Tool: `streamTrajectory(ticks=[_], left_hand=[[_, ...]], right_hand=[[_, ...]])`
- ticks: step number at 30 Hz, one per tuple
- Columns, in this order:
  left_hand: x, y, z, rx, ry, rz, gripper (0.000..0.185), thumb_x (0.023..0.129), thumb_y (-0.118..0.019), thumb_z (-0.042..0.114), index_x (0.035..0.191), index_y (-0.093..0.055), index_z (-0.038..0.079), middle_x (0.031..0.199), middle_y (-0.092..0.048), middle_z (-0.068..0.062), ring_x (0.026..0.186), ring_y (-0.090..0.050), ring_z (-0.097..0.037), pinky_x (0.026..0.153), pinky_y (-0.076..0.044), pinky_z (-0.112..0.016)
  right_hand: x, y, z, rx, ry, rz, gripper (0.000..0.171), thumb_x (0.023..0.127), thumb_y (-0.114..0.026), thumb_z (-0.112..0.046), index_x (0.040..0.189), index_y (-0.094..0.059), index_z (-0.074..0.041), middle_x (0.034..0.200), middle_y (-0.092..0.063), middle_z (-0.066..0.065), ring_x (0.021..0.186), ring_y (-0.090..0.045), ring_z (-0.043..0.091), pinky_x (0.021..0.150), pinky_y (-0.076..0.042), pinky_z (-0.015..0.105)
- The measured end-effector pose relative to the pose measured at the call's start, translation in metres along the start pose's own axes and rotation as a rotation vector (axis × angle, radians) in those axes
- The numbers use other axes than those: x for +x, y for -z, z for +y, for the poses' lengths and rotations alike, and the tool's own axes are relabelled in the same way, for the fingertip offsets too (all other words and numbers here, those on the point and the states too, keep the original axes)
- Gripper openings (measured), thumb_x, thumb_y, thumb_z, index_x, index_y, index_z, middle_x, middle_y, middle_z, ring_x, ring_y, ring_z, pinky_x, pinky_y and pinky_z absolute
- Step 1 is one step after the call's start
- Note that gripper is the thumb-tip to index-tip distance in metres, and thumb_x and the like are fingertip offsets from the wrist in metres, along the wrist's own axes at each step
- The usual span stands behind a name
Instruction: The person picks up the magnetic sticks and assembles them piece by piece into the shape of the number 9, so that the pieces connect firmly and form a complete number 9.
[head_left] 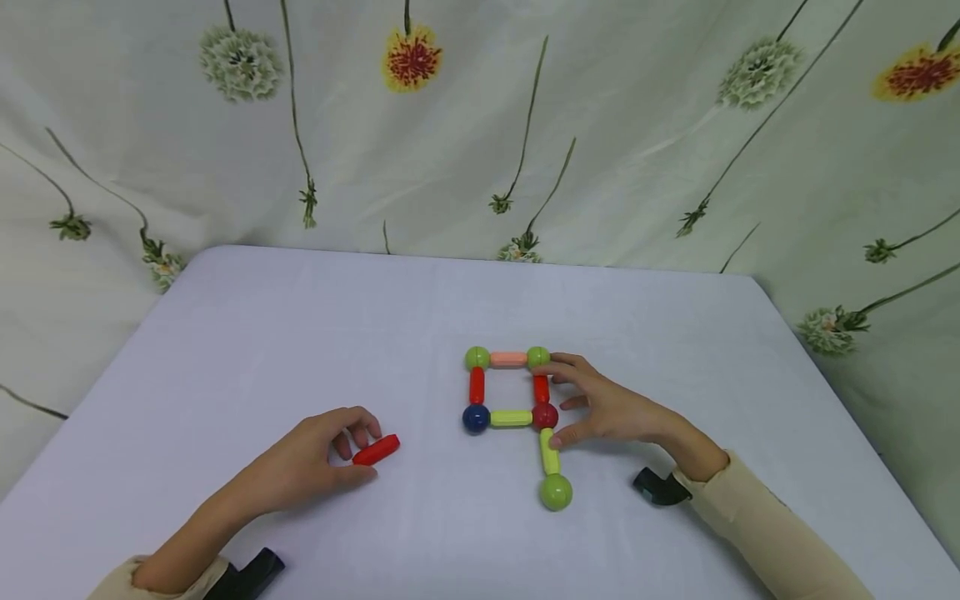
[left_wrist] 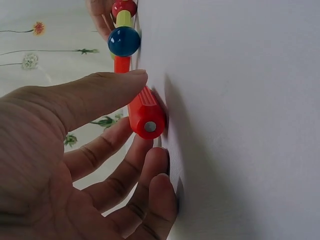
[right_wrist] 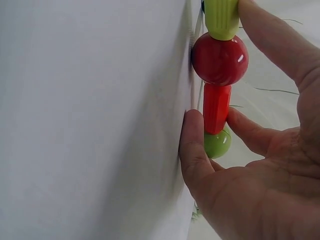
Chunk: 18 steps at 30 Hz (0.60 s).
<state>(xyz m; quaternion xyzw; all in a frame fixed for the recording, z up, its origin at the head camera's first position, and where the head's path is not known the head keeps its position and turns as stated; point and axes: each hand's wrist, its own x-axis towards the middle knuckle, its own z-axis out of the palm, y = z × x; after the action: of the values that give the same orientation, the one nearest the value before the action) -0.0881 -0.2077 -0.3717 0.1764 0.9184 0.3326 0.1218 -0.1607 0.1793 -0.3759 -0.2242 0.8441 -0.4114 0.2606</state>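
My left hand point(head_left: 318, 454) is bent round a loose red magnetic rod point(head_left: 377, 450), which lies between thumb and fingertips close to the tabletop. A bare metal magnet shows in the rod's near end in the left wrist view. My right hand point(head_left: 611, 404) spreads along the right side of a magnetic-rod square, its thumb by a yellow-green rod point(head_left: 550, 452) and its fingers by a red rod point(head_left: 541, 388) and a green ball point(head_left: 538, 357). That yellow-green rod runs from the red ball point(head_left: 545, 415) to another green ball point(head_left: 556, 492).
The square's other parts are a blue ball point(head_left: 476, 418), a green ball point(head_left: 477, 357), a pink rod point(head_left: 508, 359), a red rod point(head_left: 477, 386) and a yellow-green rod point(head_left: 512, 418). A white cloth covers the table point(head_left: 337, 317). Behind hangs a flowered curtain point(head_left: 465, 150).
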Motion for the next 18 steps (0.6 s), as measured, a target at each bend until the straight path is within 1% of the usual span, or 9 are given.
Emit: streamTrajectory(ticks=[6, 12, 15, 18], left_hand=[[0.0, 0.0, 0.0, 0.002, -0.01, 0.016, 0.027, 0.081, -0.072, 0.019, 0.103, -0.058, 0.028, 0.09, -0.057, 0.01, 0.077, -0.053, -0.005, 0.066, -0.043, -0.019], [0.004, -0.003, 0.001, 0.0, -0.053, 0.04, 0.022, 0.083, -0.069, 0.016, 0.101, -0.061, 0.026, 0.087, -0.059, 0.012, 0.073, -0.052, -0.003, 0.065, -0.043, -0.019], [0.006, -0.006, 0.005, -0.001, -0.052, 0.045, 0.02, 0.084, -0.068, 0.015, 0.1, -0.062, 0.026, 0.086, -0.059, 0.012, 0.073, -0.053, -0.003, 0.065, -0.044, -0.019], [0.008, -0.009, 0.01, -0.007, -0.038, 0.032, 0.02, 0.085, -0.068, 0.017, 0.101, -0.062, 0.026, 0.087, -0.059, 0.012, 0.074, -0.054, -0.004, 0.066, -0.046, -0.019]], right_hand=[[-0.001, 0.0, 0.0, 0.01, 0.012, -0.005, 0.086, 0.07, -0.083, -0.029, 0.142, -0.035, -0.029, 0.153, -0.01, -0.001, 0.135, -0.03, 0.027, 0.1, -0.043, 0.042], [-0.002, 0.0, 0.0, 0.01, 0.007, -0.004, 0.086, 0.07, -0.083, -0.03, 0.142, -0.035, -0.029, 0.152, -0.011, -0.001, 0.135, -0.031, 0.027, 0.1, -0.044, 0.042], [-0.002, 0.001, -0.001, 0.015, 0.01, -0.007, 0.085, 0.07, -0.082, -0.029, 0.142, -0.035, -0.029, 0.152, -0.011, -0.002, 0.135, -0.031, 0.027, 0.101, -0.043, 0.042], [-0.002, 0.001, -0.002, 0.015, 0.008, -0.008, 0.086, 0.07, -0.083, -0.029, 0.142, -0.035, -0.029, 0.152, -0.011, -0.002, 0.135, -0.031, 0.026, 0.101, -0.043, 0.042]])
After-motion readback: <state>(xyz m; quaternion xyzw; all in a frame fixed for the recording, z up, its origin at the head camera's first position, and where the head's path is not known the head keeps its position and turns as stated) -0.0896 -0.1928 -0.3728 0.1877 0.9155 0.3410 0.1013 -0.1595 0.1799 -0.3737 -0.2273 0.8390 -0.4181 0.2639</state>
